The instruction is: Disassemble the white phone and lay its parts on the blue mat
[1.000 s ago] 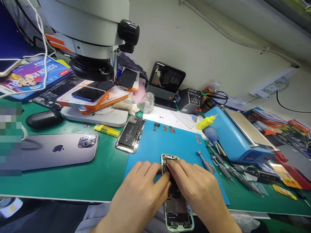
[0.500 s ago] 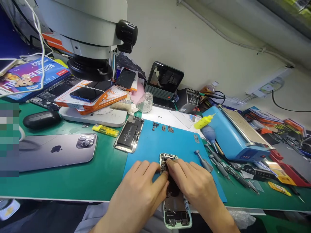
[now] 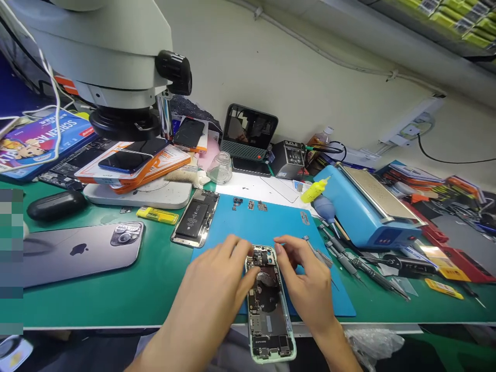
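Note:
An opened phone housing (image 3: 268, 310) with a pale green frame lies on the blue mat (image 3: 263, 222), its lower end hanging over the table edge. My left hand (image 3: 217, 281) grips its left side near the top, thumb pressed on the frame. My right hand (image 3: 306, 274) holds the right side, fingers curled at the upper corner. The bare boards and a round coil show between the hands. Several small loose parts (image 3: 250, 204) lie at the far end of the mat.
A microscope (image 3: 112, 67) overhangs the left. Nearby lie a grey phone face down (image 3: 81, 253), a phone with exposed battery (image 3: 191, 217), a yellow lighter (image 3: 157, 215), screwdrivers (image 3: 349, 261), a blue heating machine (image 3: 364, 206) and a yellow bottle (image 3: 314, 190).
Both hands have moved off the middle of the phone housing to its sides, uncovering the boards and coil. The camera view has shifted right and down.

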Motion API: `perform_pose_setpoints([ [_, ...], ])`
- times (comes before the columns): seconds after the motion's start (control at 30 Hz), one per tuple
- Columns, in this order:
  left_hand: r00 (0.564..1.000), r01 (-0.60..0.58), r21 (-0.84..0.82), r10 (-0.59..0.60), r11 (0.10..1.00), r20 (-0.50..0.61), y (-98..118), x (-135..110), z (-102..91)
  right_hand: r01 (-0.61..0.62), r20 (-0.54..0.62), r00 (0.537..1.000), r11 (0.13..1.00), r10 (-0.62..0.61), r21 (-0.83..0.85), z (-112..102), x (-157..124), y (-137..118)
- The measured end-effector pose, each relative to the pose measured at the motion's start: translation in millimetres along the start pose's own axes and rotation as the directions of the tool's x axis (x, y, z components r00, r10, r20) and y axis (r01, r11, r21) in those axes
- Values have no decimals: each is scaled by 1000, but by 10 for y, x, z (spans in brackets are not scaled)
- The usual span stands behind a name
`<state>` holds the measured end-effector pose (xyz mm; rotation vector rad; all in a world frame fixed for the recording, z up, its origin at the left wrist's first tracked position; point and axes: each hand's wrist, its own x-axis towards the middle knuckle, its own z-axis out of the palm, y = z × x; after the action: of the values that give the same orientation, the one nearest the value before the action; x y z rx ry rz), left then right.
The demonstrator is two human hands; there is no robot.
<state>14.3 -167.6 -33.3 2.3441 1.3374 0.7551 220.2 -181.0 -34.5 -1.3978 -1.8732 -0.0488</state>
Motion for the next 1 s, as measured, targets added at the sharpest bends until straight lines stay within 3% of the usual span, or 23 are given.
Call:
perform_pose_setpoints([
  [0.17,998,-24,38,22,999,57,22,227,66,-78,-3,997,995,78,61,-21,-18,3],
  [0.47,999,-45,82,43,996,18,-15,239,158,-263,130,961,954,246,143,-10,-53,47],
  [0.67,994,-103,166,105,981,-7,-22,231,202,-231,151,965,966,213,117,-14,-75,56],
  [0.83,986,-166,301,159,939,47,-1,213,175,-204,135,972,975,191,88,0,-85,57],
  [1.0,982,-184,330,164,926,90,38,217,144,-194,150,972,979,181,71,11,-85,58],
])
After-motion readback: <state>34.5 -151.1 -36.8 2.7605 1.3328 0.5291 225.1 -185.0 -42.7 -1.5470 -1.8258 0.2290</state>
